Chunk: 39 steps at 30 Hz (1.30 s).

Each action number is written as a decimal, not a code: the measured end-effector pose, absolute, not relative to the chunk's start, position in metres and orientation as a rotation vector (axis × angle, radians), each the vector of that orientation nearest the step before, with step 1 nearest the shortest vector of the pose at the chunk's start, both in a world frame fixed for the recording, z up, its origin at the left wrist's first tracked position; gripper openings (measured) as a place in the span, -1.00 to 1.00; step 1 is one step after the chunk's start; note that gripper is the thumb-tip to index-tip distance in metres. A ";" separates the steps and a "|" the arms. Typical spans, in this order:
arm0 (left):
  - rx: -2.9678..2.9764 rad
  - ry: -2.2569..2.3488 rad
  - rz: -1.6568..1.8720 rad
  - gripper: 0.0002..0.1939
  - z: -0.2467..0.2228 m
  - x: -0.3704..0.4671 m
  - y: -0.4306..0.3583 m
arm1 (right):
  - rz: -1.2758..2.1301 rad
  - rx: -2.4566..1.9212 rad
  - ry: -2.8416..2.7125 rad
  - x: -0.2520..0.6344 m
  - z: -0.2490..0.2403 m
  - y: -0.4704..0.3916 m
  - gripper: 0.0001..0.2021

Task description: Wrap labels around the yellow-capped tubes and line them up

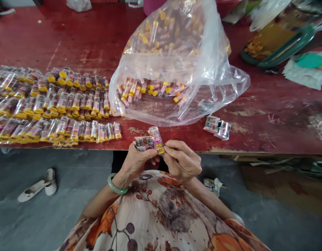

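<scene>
The red table (85,38) has scratched, worn paint, and white shoes (50,187) lie on the gray floor (72,216). At the table's front edge, the left hand (133,161) grips printed wrappers (143,142); the right hand (182,161) pinches a little tube (156,137) by its yellow end.

The table (82,21) is dark red with pale, worn patches. At left, rows of packets (63,100) show pink, purple and grey above yellow ends; the held packet (156,139) is pink and white, yellow at its near end. Tubes (133,88) wear yellow caps over pink, inside a milky-clear bag (215,42). The bangle (117,185) is pale green, the garment (140,223) cream with orange leaves and dark berries, the left slippers (32,191) white, the floor (79,174) grey.
</scene>
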<state>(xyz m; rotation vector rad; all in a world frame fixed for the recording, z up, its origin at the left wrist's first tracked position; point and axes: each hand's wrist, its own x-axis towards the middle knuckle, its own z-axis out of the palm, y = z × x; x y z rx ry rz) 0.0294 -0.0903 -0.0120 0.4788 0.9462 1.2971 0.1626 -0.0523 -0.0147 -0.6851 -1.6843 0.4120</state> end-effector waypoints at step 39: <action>0.702 1.611 1.443 -0.67 0.035 -0.098 -0.101 | 0.423 -0.630 -2.026 0.158 -0.031 -0.055 -0.89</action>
